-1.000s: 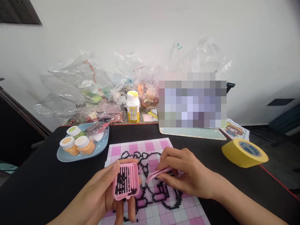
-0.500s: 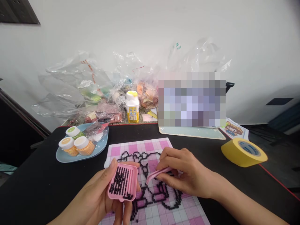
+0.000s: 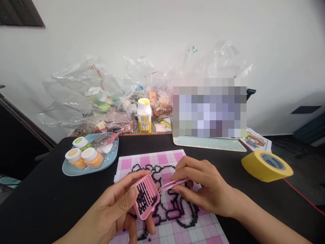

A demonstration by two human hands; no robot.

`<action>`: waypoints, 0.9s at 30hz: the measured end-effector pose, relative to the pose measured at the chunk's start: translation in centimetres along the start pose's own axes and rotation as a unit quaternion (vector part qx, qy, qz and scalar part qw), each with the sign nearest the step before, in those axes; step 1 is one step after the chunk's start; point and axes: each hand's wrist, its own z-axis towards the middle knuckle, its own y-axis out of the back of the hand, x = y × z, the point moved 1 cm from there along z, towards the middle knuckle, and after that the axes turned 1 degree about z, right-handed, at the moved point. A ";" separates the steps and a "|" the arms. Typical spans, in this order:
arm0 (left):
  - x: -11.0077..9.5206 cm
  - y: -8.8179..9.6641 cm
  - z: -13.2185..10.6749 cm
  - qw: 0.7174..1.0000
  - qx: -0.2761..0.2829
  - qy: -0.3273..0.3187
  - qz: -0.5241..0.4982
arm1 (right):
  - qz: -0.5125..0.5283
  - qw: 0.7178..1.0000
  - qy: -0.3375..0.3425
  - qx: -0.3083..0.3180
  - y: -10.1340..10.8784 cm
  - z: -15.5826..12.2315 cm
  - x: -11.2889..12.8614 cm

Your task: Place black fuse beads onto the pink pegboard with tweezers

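Note:
My left hand grips a small pink ridged tray, tilted toward the right, with black beads lined up in its grooves and some loose. In my right hand is a pair of pink tweezers, pinched between thumb and fingers. The tweezer tips are right beside the tray's right edge; whether they touch it or hold a bead I cannot tell. Beneath both hands lies a pink-and-white checked pegboard bearing outlines of black beads. My hands and the tray cover part of that pattern.
A blue plate at left carries several small jars of beads and a bead bag. A white bottle with a yellow cap stands behind the board. Plastic bags pile along the wall. Yellow tape lies at right, near a pixelated area.
My left hand has moved the tray to the right and tilted it sideways, toward the tweezers. The right hand with the tweezers has shifted only slightly.

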 end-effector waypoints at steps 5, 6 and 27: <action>0.2 0.2 0.1 1.000 0.006 -0.003 -0.007 | -0.017 1.000 -0.009 0.003 -0.1 0.0 0.1; 0.2 0.3 0.1 1.000 0.008 -0.003 -0.009 | -0.021 1.000 -0.008 0.003 -0.1 0.0 0.1; 0.2 0.2 0.3 0.999 0.035 -0.004 0.001 | 0.008 0.998 -0.006 0.055 -0.8 -0.1 0.3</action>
